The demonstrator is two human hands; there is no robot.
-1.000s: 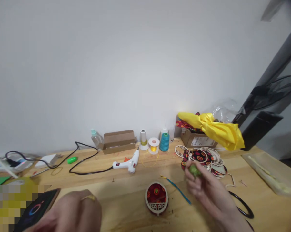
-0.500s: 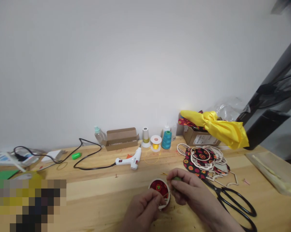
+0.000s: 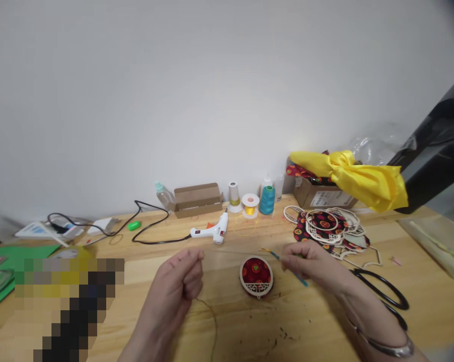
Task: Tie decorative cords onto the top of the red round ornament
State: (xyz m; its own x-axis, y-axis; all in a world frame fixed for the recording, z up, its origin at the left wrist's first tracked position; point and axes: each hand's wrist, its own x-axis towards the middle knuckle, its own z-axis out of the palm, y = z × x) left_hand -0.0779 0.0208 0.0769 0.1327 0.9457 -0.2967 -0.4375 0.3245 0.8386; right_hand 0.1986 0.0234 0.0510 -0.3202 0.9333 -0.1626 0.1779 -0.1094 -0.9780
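Brown thread (image 3: 215, 322), pinched tight in the left hand (image 3: 182, 274), stretches past a round red ornament (image 3: 256, 272) lying on the worktop (image 3: 227, 284) to the right hand (image 3: 308, 259), curled closed on the thread and maybe something green (image 3: 299, 255).

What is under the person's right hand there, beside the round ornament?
A blue cord pokes out on both sides of the right hand; its middle is covered. A green thing shows slightly in the hand's grip, mostly hidden. Whatever else lies directly beneath can't be seen.

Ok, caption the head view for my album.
Left hand and right hand hold a thin thread between them near a round ornament.
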